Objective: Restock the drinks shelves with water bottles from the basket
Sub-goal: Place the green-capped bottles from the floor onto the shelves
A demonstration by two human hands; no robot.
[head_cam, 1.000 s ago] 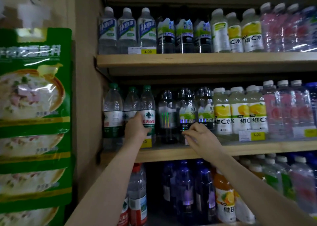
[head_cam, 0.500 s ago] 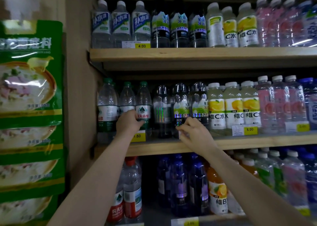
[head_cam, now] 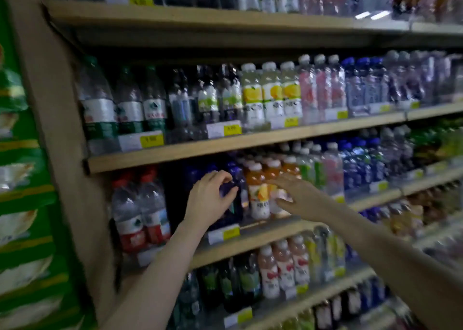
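Note:
Wooden drinks shelves fill the view. My left hand reaches to the third shelf down, its fingers curled around the shoulder of a dark blue bottle. My right hand is spread flat with fingers apart, in front of orange juice bottles, holding nothing. Clear water bottles with red caps and red labels stand left of the blue ones. Green-capped water bottles stand on the shelf above. The basket is out of view.
Green food packets hang on the side panel at the left. Yellow price tags line the shelf edges. Lower shelves hold pink, green and dark bottles. The picture is blurred by motion.
Both hands have dropped from the green-capped water and dark bottles on the middle shelf to the shelf below. The view has tilted down and to the right.

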